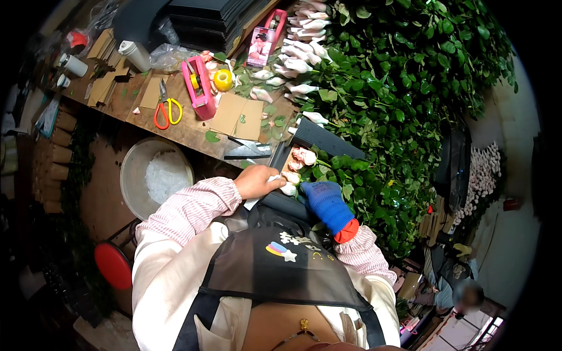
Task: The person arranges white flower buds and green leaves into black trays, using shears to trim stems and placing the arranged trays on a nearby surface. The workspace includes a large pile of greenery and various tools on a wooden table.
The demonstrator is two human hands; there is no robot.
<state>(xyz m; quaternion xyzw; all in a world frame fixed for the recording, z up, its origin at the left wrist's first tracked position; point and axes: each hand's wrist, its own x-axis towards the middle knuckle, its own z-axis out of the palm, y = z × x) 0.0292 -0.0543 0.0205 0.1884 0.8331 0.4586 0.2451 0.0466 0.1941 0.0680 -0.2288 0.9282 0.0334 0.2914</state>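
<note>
My bare left hand [257, 181] is closed, its thumb and fingertips pinching at a rose bud in a white sleeve [288, 189]. My right hand [325, 202], in a blue knitted glove with a red cuff, is curled just behind that bud, over the stem; its fingertips are partly hidden. Beyond them, pale pink open roses [303, 157] lie with their heads to the left and leafy stems to the right. They rest between a dark ribbed sheet [329, 140] on the far side and a dark ribbed edge [287, 205] close to my apron.
On the wooden table [132, 105] lie scissors [167, 108], a pink tape dispenser [198, 88], yellow tape [222, 79], cardboard pieces [237, 117] and a metal blade tool [247, 149]. Sleeved roses [298, 64] and foliage [404, 76] pile up right. A white bucket [132, 175] and red stool [113, 265] stand left.
</note>
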